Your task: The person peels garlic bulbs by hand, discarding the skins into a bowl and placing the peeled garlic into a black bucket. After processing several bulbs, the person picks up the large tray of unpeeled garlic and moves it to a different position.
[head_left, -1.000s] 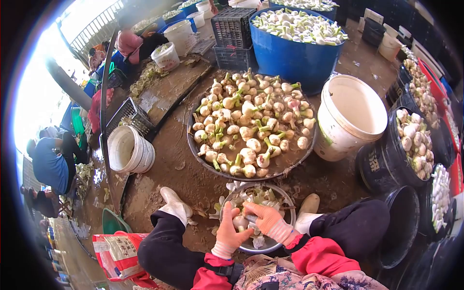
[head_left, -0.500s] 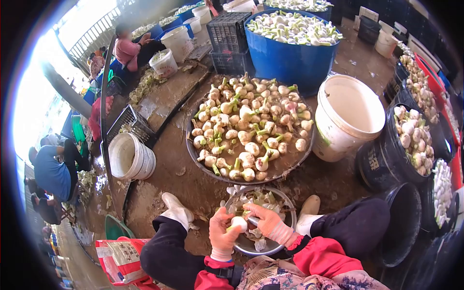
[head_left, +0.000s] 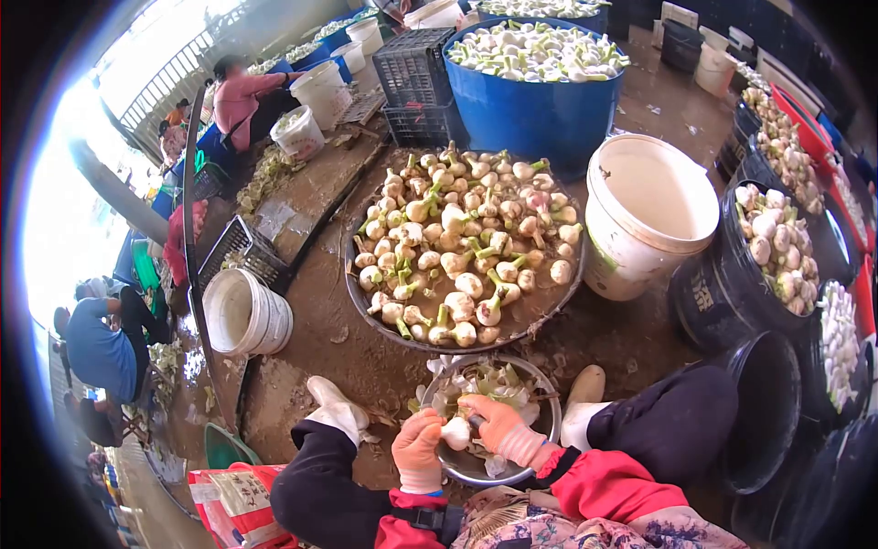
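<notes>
My left hand [head_left: 419,452], in an orange glove, is closed on a white garlic bulb [head_left: 455,434]. Close beside it, my right hand [head_left: 503,428], gloved alike, grips a small knife [head_left: 476,422], mostly hidden by the fingers, near the bulb. Both hands are over a metal bowl [head_left: 555,414] holding peeled skins and trimmings [head_left: 508,382]. Beyond the bowl, a wide round basin [head_left: 366,317] holds many untrimmed garlic bulbs [head_left: 463,265] with short green stems.
A white bucket [head_left: 631,261] stands right of the basin, another [head_left: 265,320] at left. Behind are a blue tub [head_left: 530,119] of white garlic and black crates [head_left: 413,73]. Black buckets [head_left: 709,293] line the right. A person in pink [head_left: 240,110] and one in blue [head_left: 102,343] sit at left.
The garlic bulb has turned in my left hand, and its white side faces more upward. My right hand has shifted slightly. The whole view has moved a little.
</notes>
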`<state>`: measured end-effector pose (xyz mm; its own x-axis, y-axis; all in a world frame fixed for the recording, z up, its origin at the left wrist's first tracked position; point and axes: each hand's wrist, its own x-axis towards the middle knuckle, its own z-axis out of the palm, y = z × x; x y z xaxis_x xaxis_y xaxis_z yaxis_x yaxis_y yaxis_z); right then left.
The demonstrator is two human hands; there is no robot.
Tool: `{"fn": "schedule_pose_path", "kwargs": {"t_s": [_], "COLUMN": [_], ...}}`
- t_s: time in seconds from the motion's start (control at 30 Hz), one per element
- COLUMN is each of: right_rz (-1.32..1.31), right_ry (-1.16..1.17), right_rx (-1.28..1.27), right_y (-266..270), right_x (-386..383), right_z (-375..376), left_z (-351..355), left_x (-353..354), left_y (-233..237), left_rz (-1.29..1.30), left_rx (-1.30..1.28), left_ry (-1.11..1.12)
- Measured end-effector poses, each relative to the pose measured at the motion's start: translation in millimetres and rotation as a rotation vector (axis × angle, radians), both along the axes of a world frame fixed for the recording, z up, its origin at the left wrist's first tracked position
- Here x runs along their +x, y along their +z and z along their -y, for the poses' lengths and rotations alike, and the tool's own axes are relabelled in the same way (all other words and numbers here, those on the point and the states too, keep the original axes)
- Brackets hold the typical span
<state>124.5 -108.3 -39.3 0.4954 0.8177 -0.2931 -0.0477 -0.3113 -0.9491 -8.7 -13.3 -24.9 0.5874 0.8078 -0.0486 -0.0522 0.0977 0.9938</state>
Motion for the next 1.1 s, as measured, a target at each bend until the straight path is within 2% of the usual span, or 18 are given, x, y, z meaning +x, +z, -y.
{"fn": "schedule_pose_path", "kwargs": {"t_s": [0.03, 0.07, 0.13, 0.17, 0.2, 0.27, 0.33, 0.37, 0.4, 0.53, 0.67, 0.7, 0.83, 0.9, 1.0, 1.03, 1.07, 1.1], "right_rz": [-0.001, -0.019, -0.039, 0.212, 0.465, 0.546, 0.307, -0.059, -0.057, -0.272, 0.287, 0.532, 0.483, -0.047, -0.36, -0.206, -0.203, 0.123], "right_ry": [-0.001, 0.009, 0.03, 0.259, 0.483, 0.443, 0.02, -0.046, -0.054, -0.068, -0.157, -0.169, -0.192, -0.247, -0.166, -0.028, -0.021, -0.007], "right_rx": [0.003, 0.029, 0.063, -0.108, -0.278, -0.192, 0.144, 0.138, 0.135, -0.058, 0.128, 0.155, 0.122, 0.115, -0.044, -0.105, -0.102, -0.083], "right_y": [-9, -20, -26, -15, -8, -3, 6, 19, 29, 35, 1, -1, 1, 5, 7, -34, -30, -27], "right_x": [1, 3, 7, 10, 12, 8, 3, 5, 7, 6, -7, -7, -6, -2, 15, 13, 14, 12], "right_z": [-1, -1, 4, 8, 10, 9, 3, 1, 0, -1, -3, -3, -4, -6, 0, -2, -1, 3], "left_z": [1, -2, -9, -12, -14, -15, -10, -6, -2, 5, 15, 16, 9, 6, 3, 0, -1, 0], "left_x": [0, -2, -6, -8, -11, -11, -7, -4, -2, 3, 11, 12, 10, 8, 9, 6, 7, 7], "left_y": [-1, -5, -18, -20, -22, -23, -20, -8, 2, -3, -8, -7, -4, -5, -6, -11, -7, -4], "left_rz": [0.232, 0.231, 0.584, 0.605, 0.606, 0.523, 0.473, 0.305, 0.14, -0.002, -0.011, 0.014, 0.054, 0.35, 0.535, 0.546, 0.552, 0.468], "left_rx": [-0.373, -0.369, -0.842, -0.915, -0.908, -0.807, -0.71, -0.563, -0.412, -0.277, -0.205, -0.239, -0.309, -0.623, -0.813, -0.857, -0.851, -0.764], "left_ry": [0.044, 0.045, 0.062, 0.093, 0.097, 0.108, 0.147, 0.149, 0.149, 0.109, 0.142, 0.14, 0.049, 0.084, 0.138, 0.183, 0.187, 0.226]}}
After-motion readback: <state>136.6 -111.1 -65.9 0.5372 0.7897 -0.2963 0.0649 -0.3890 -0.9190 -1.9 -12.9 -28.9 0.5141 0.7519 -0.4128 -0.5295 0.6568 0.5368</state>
